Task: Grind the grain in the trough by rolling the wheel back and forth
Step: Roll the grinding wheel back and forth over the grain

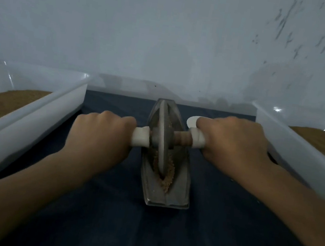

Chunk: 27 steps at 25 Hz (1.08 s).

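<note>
A narrow boat-shaped metal trough (177, 193) lies lengthwise on a dark blue cloth, centre of view. A grey metal wheel (163, 135) stands upright in its groove, about midway along. Brown grain (168, 177) lies in the groove on the near side of the wheel. An axle runs through the wheel with a white handle on each side. My left hand (102, 133) grips the left handle (140, 137). My right hand (235, 144) grips the right handle (197, 137); the brown axle (182, 140) shows between it and the wheel.
A white plastic tub (34, 118) with brown powder stands at the left, and another white tub (298, 149) with brown powder at the right. A pale wall rises right behind the trough. The dark cloth (153, 235) stretches toward me.
</note>
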Available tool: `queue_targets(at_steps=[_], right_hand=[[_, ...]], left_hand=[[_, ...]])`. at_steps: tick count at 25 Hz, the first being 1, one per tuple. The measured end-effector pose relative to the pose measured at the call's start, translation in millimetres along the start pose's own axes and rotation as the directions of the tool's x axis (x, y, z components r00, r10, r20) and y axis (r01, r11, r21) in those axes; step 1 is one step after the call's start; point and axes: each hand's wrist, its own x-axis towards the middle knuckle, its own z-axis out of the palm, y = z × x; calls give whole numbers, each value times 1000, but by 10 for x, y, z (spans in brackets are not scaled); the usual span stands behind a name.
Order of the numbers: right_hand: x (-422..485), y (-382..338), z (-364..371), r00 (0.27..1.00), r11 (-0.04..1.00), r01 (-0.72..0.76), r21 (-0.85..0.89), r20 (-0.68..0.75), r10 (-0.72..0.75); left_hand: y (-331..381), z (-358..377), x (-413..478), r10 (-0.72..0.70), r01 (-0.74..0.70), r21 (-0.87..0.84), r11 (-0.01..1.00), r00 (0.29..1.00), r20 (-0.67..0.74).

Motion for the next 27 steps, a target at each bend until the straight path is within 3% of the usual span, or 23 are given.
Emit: queue_targets(at_steps=[2,4,6,8,9,11,13,16,18,20,23,25,27], right_hand=[[260,-46,166,984,998,-65,-5,164,65],[465,-95,240,920,976,-218,-10,333,209],[459,-85,269,869,948,-318,32,409,278],[222,-59,182,923,958,-270,94,310,229],[62,-58,125,968,976,-193,102,179,173],[-172,-47,-26,995,992,-81,101,-51,86],[-174,3,-23,996,994,-60,94,-59,66],[162,-97,143,968,981,-189,-30,160,192],[430,-135,182,894,954,-298,-20,345,287],[468,-105,132,871,957,-291,-13,411,271],[26,-49,-78,978,995,-99,-8,185,98],[-209,-27,-203,1000,999,-21,43,10,21],[-240,6,-145,999,996,-45,83,1,45]], left_hand=[[83,57,209,-78,73,58,996,994,81],[146,76,540,-143,135,63,989,977,161],[173,20,704,-126,108,90,990,965,230],[145,-57,560,-34,15,124,992,987,154],[107,-67,408,19,-31,111,993,994,103],[24,-144,113,132,-133,65,989,991,15],[-36,-110,114,124,-123,40,992,992,-8],[89,36,406,-22,17,72,997,997,75],[135,66,629,-114,106,50,993,974,196],[129,46,639,-110,98,57,994,962,251],[43,-64,217,29,-33,51,998,997,68],[-18,-186,29,124,-121,62,991,990,-60],[-17,-168,50,104,-100,63,993,993,-60]])
